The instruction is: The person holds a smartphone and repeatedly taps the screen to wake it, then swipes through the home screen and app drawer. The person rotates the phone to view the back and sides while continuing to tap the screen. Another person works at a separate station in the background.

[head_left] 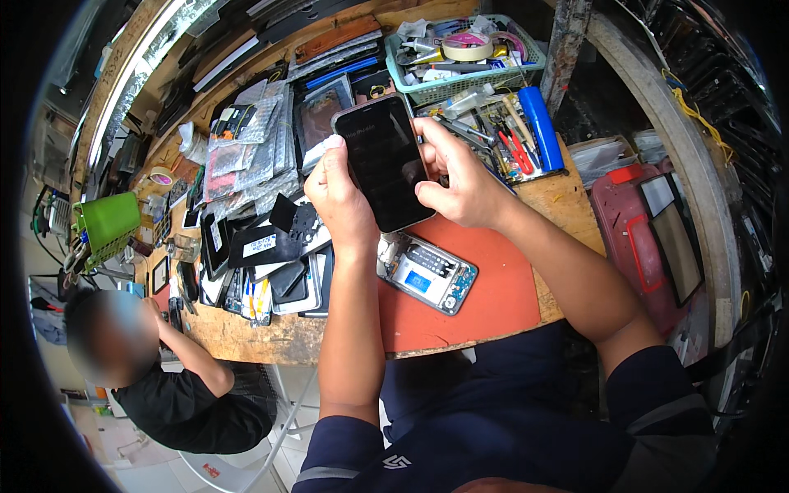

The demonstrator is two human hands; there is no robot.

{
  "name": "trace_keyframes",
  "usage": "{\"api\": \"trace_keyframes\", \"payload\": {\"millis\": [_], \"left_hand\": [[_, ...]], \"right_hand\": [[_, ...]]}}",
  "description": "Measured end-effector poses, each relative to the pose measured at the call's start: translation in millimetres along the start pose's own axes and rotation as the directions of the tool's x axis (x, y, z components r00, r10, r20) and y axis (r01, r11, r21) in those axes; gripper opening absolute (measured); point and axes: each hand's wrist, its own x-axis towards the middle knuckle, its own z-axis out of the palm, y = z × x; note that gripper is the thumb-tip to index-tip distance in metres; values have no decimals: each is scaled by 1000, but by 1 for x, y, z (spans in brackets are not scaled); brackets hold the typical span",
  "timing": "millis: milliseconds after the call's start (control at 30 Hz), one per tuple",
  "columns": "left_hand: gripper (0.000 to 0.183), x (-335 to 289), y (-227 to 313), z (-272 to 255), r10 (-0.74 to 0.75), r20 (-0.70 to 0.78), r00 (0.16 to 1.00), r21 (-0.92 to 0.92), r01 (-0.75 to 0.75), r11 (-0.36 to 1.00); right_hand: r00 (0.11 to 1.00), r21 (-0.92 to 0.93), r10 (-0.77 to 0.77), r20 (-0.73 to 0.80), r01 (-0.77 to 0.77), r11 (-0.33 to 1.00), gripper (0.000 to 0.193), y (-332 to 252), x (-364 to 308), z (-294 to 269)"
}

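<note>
Above the workbench I hold a smartphone [386, 164] upright, its dark screen tilted toward me and showing faint text. My left hand [341, 201] grips its left edge, thumb along the side, with a small white piece by the thumb tip. At the right edge, my right hand [468, 181] has its curled index finger by the upper side and its thumb by the lower side. Below the phone, an opened phone [444, 267] lies on a red mat [493, 283], its inner boards and a blue-marked label exposed. The held phone hides the mat's far left part.
Phone parts and screens [275, 246] are heaped on the left, beside bubble-wrapped packets [255, 156]. A teal basket [472, 86] of tapes stands at the back. Hand tools [518, 135] and a blue cylinder [538, 127] lie at right. Another person [193, 403] sits at left.
</note>
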Motion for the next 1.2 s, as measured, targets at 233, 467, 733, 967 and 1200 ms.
{"api": "trace_keyframes", "payload": {"millis": [233,467,733,967,1200], "left_hand": [[28,0,0,0,-27,-6,1000,-8,27,1000],[27,1,-1,2,-29,-12,1000,-6,29,1000],[27,0,2,7,-40,-25,999,-40,39,998],[28,2,0,5,-56,-27,998,-36,55,998],[37,3,-4,-1,-70,-40,997,43,72,997]], "right_hand": [[999,86,28,26,-30,996,64,6,1,0],[999,23,33,-11,-33,999,52,7,4,-6],[999,39,-18,-40,19,999,55,4,5,-2],[999,-15,-19,-51,19,1000,56,4,4,-4],[996,-59,-14,-92,9,998,58,6,2,-4]]}}
